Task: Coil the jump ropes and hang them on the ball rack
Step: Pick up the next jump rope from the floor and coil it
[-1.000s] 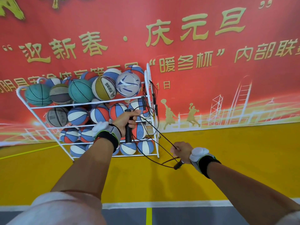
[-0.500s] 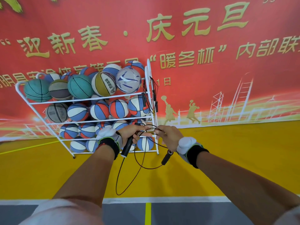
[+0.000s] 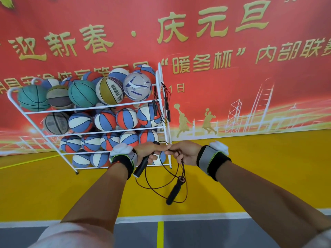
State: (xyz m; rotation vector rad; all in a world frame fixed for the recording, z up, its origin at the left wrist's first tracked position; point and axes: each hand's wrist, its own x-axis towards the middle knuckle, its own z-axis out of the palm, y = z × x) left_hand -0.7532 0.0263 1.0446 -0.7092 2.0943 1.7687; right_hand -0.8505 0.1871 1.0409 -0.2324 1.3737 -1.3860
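A black jump rope (image 3: 162, 183) hangs in loose loops between my hands, in front of the white ball rack (image 3: 167, 122). My left hand (image 3: 149, 152) grips one black handle, which points down and left. My right hand (image 3: 183, 152) pinches the gathered cord right beside the left fingers. The rope's second handle (image 3: 174, 191) dangles below my right hand. Other black jump ropes (image 3: 165, 104) hang on the rack's right end frame.
The rack holds several basketballs (image 3: 107, 120) on three shelves and stands against a red banner wall (image 3: 215, 51). The floor is yellow (image 3: 250, 167), with a white line and grey surface (image 3: 197, 233) near my feet.
My hands came together from apart and dropped lower. The long trailing rope is now gathered into short loops, and the second handle hangs lower below my right hand.
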